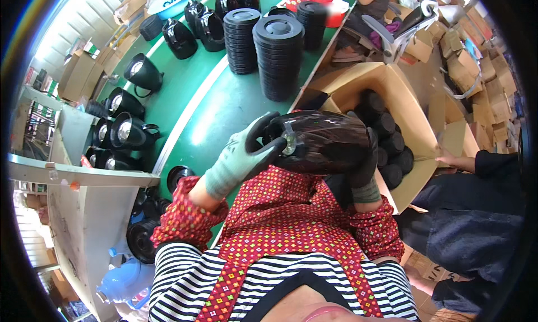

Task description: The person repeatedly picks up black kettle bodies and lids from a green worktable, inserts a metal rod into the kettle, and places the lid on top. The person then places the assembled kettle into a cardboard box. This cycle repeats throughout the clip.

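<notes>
A glossy dark jug body (330, 138) lies sideways in front of my chest, held between both hands. My left hand (242, 149), in a pale green glove with black-coated fingers, grips its left end, with thumb and fingers around a small clear piece (290, 144) there. My right hand (365, 168), in a dark glove, is closed around the other end; the jug hides some of its fingers. Just beyond, stacks of black round lids (278, 59) stand on the green worktable (216, 106).
Several black jugs (180, 39) stand along the table's far and left sides. An open cardboard box (412, 101) of black cylindrical parts (392, 143) is at my right, with a co-worker's hand (446, 157) on its edge. A blue plastic bottle (124, 280) is at lower left.
</notes>
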`<state>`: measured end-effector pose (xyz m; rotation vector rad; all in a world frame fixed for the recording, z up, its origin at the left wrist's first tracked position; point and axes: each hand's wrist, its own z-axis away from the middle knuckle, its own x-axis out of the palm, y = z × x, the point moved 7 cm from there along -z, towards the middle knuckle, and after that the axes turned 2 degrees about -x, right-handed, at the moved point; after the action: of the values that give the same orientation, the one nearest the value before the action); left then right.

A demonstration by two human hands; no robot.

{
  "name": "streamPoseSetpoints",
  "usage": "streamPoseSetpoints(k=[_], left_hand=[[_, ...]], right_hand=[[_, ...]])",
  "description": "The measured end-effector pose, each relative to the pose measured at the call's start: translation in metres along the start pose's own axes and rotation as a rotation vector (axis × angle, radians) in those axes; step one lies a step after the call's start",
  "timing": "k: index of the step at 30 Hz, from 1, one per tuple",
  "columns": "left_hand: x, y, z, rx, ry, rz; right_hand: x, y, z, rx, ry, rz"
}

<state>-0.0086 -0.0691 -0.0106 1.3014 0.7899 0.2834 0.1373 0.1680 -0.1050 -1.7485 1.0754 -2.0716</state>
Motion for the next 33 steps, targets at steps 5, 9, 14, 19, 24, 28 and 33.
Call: streamPoseSetpoints(k=[5, 9, 14, 19, 24, 28, 33], left_hand=[[-0.004, 0.082, 0.037, 0.544, 0.341, -0.436], [0.023, 0.098, 0.031, 0.617, 0.225, -0.424], [0.029, 0.086, 0.022, 0.6, 0.225, -0.389], [0.043, 0.039, 0.028, 0.606, 0.244, -0.138], [0.071, -0.032, 0.058, 0.425, -0.07, -0.1], [0.028, -0.112, 0.079, 0.227, 0.076, -0.371], [-0.041, -0.21, 0.111, -0.366, 0.146, -1.068]], right_hand=[[0.036, -0.021, 0.004, -0.428, -0.196, 0.997], [0.006, 0.002, 0.017, -0.433, -0.138, 0.713], [0.036, -0.014, 0.003, -0.281, -0.12, 0.632], [0.016, -0.029, -0.007, -0.006, -0.023, 0.228], [-0.006, -0.055, -0.049, 0.08, -0.312, 0.705], [-0.015, -0.038, -0.055, 0.425, -0.374, 1.007], [-0.037, 0.061, -0.069, 0.016, -0.982, 1.444]])
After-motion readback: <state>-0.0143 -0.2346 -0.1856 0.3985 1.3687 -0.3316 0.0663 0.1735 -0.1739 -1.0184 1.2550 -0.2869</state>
